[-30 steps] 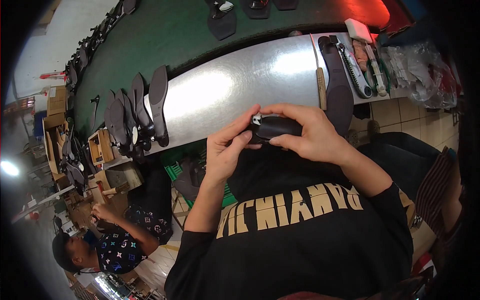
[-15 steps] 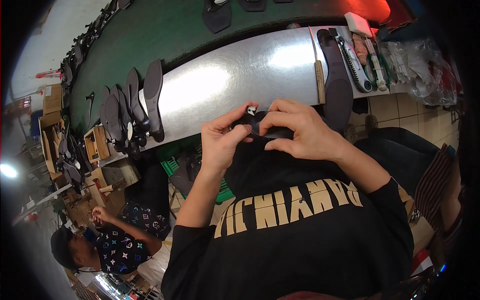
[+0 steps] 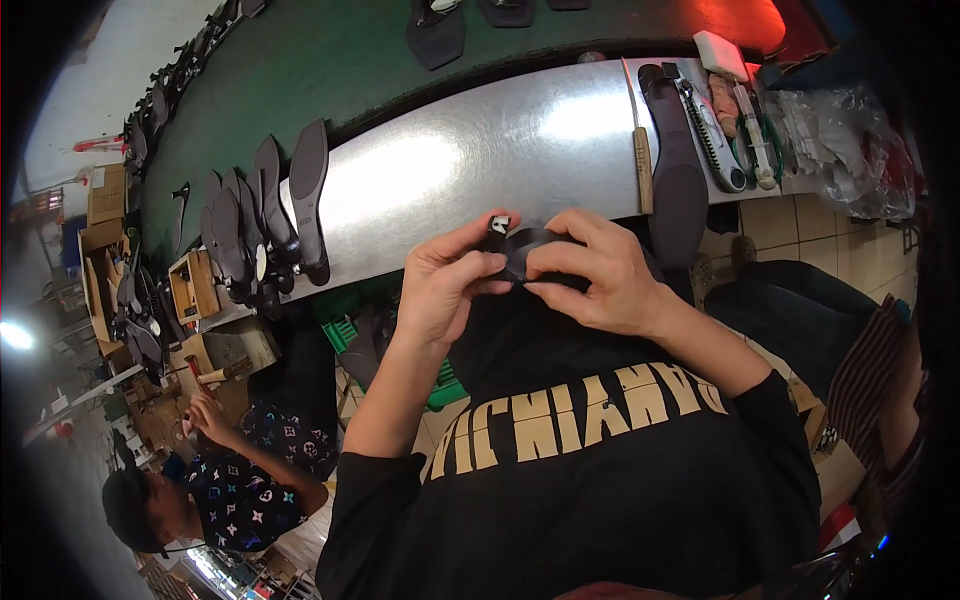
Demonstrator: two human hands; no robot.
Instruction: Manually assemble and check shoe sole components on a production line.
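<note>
In front of my chest, close to the near edge of the metal bench top [image 3: 480, 150], both hands hold a dark sandal part [image 3: 532, 242] with a curved, glossy black band. My left hand [image 3: 438, 285] pinches its left end between thumb and fingers. By that hand's index fingertip shows a small white-and-black piece [image 3: 499, 225]; I cannot make out its kind. My right hand [image 3: 605, 275] grips the band's right side, its fingers bent over it and its thumb below. The fingers hide much of the part.
Right on the bench lie a wooden-handled awl [image 3: 643, 170], a dark sole [image 3: 680, 200], a utility knife [image 3: 712, 140], a syringe [image 3: 758, 140] and plastic bags [image 3: 850, 150]. Several sandal soles [image 3: 311, 185] stand left. Beyond runs a green belt [image 3: 300, 75]. A co-worker [image 3: 260, 470] sits lower left.
The sandal part has turned in my hands, so its curved band now faces up more. My right hand's fingers have drawn in closer to my left hand.
</note>
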